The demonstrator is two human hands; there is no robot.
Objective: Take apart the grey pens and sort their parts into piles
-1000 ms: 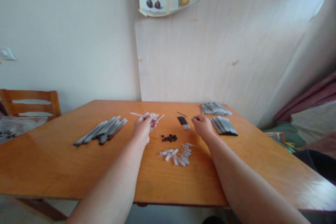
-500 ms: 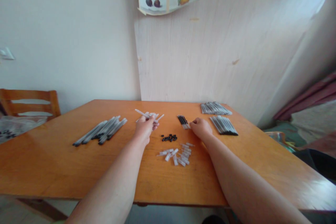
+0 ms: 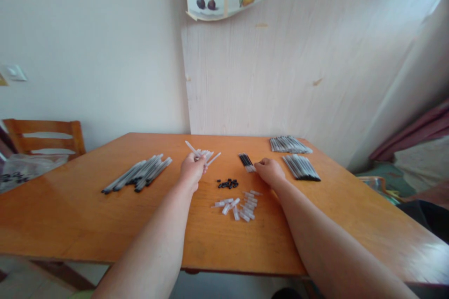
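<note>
My left hand is closed on a clear plastic pen barrel, which sticks out up and to the left past the fingers. Close behind that hand lie several more whitish barrels, partly hidden by it. The fingertips of my right hand are pinched together at the near right end of a row of black-and-white pen refills. Whatever is between them is hidden. Small black plugs lie between my forearms. Nearer to me are scattered translucent pen tip pieces.
Left on the wooden table lies a pile of black-ended clear pens. To the right are a neat row of similar pens and another bundle behind it. A wooden chair stands at the left, the wall behind.
The barrel in my left hand has tilted a little more upright. My right hand stays by the refills. The whole view has shifted slightly.
</note>
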